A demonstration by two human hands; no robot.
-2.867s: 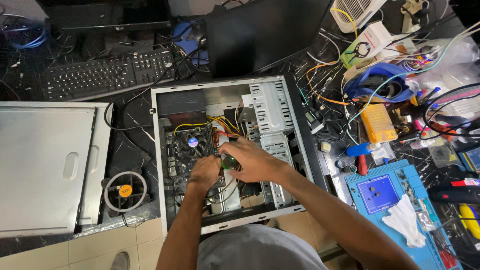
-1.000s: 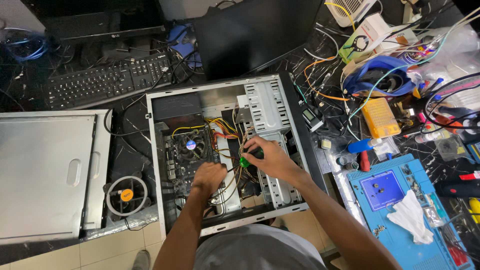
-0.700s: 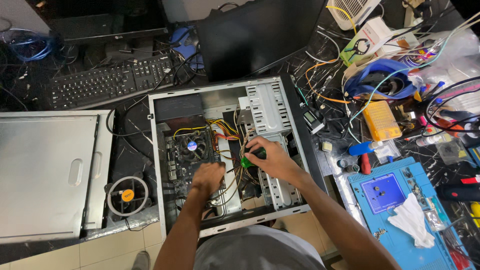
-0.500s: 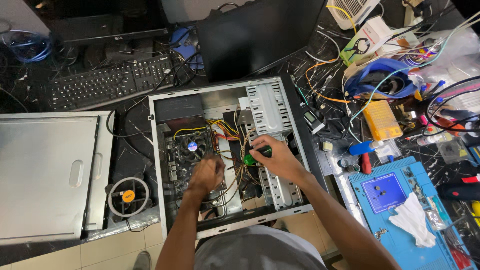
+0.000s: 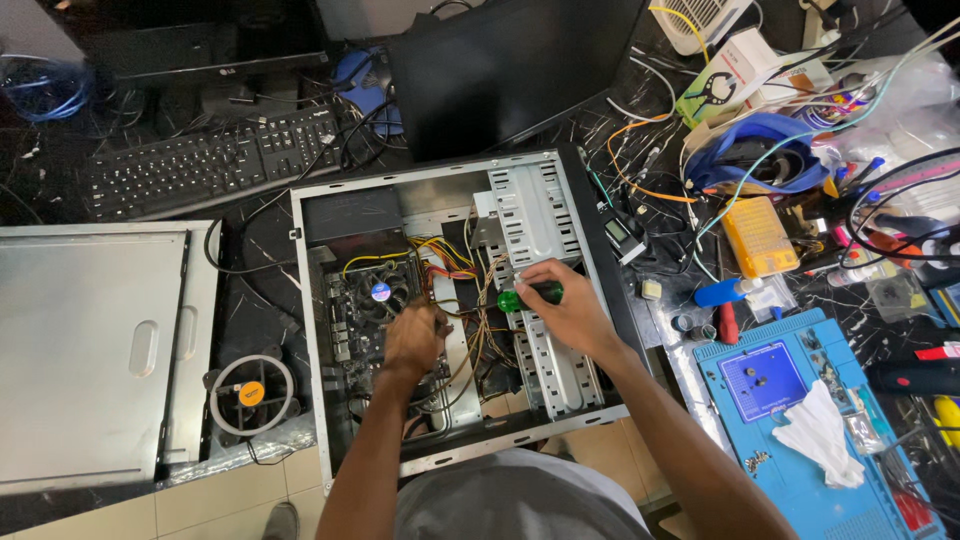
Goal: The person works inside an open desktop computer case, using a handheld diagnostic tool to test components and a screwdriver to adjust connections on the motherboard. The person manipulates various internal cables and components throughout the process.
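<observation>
I have my right hand (image 5: pixel 570 315) wrapped around a green-handled screwdriver (image 5: pixel 528 296), fingers closed on the grip, the handle lying just left of my knuckles over the metal drive cage (image 5: pixel 535 215) of the open computer case (image 5: pixel 440 180). My left hand (image 5: pixel 412 340) is down among the yellow and red wire bundle (image 5: pixel 455 262), fingers curled and pressing on the board area just right of the CPU fan (image 5: pixel 378 292); whether it pinches a cable or only steadies itself I cannot tell, since the fingertips are hidden. To work well here, I judge I should keep the screwdriver shaft straight on whatever it meets, hold the loose wires aside with my left hand so nothing snags, and press lightly rather than lever against the board. Room is tight: the case walls close in beyond both hands, the drive cage sits right under my right wrist, and the wires run between my two hands. Outward from my right hand, past the case edge, the table is crowded with an orange bit box (image 5: pixel 757 236), a blue work mat (image 5: pixel 790 400) with a white cloth (image 5: pixel 818 435), and tangled cables. Outward from my left hand lie a loose round fan (image 5: pixel 250 392) and the removed grey side panel (image 5: pixel 90 350). Beyond the case sits a black keyboard (image 5: pixel 210 160).
</observation>
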